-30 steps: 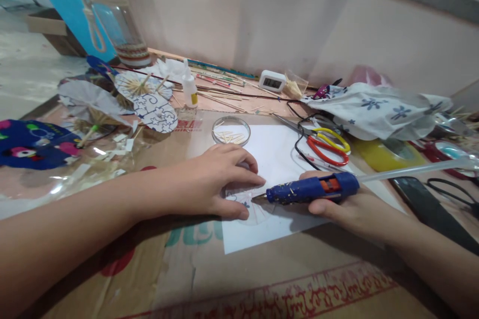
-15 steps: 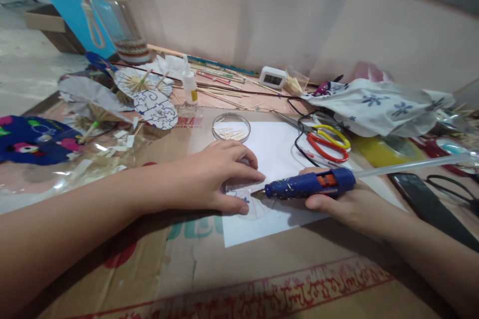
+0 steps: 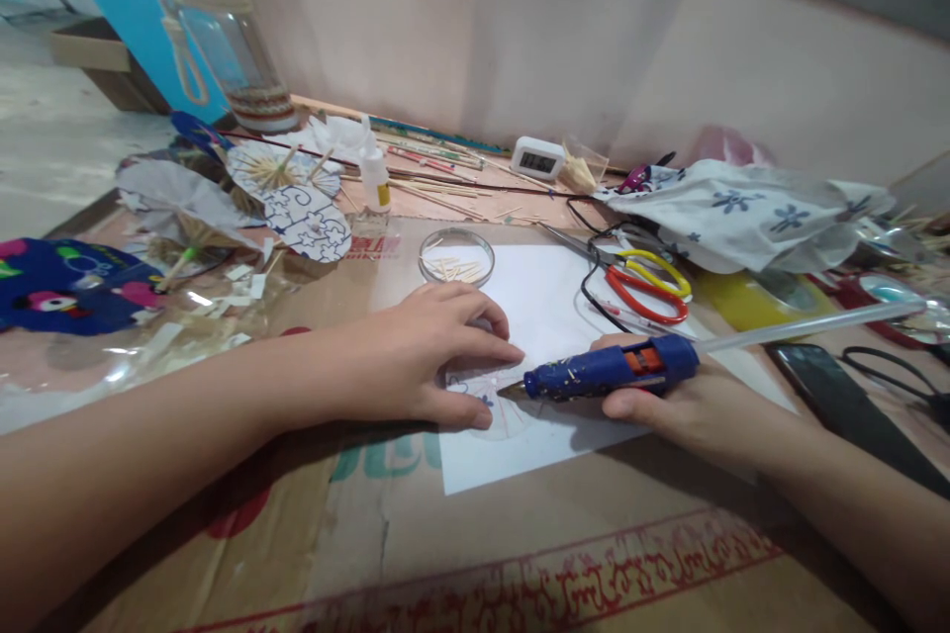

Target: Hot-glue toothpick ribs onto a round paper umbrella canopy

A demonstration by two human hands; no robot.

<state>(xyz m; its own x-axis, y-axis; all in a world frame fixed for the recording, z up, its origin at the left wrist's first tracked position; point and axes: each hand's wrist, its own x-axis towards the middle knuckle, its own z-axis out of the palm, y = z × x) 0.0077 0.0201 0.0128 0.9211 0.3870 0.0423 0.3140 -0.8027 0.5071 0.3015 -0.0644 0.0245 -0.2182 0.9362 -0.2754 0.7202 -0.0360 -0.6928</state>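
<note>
My right hand (image 3: 668,406) is wrapped round a blue hot glue gun (image 3: 609,371), with a long clear glue stick (image 3: 808,326) running out of its back end. The gun's metal tip rests at or just above a round patterned disc (image 3: 509,415) with radiating lines. That disc lies on a white sheet of paper (image 3: 475,465). My left hand (image 3: 445,356) lies on the disc's left side, fingers apart, thumb and fingertips on either side of it. Part of the disc is hidden beneath this hand. Beyond it stands a round shallow dish (image 3: 490,267) of short wooden sticks (image 3: 452,269).
Red-and-yellow-handled scissors (image 3: 649,289) lie behind the glue gun, near a black cable. A dark phone (image 3: 838,396) is at the right. Small paper umbrellas (image 3: 308,218), a glue bottle (image 3: 375,173), a digital clock (image 3: 535,158) and a glass bottle (image 3: 241,59) stand along the back and left. Cardboard (image 3: 416,554) covers the front.
The camera view has shifted very slightly. Both hands, the glue gun and the disc keep nearly the same places.
</note>
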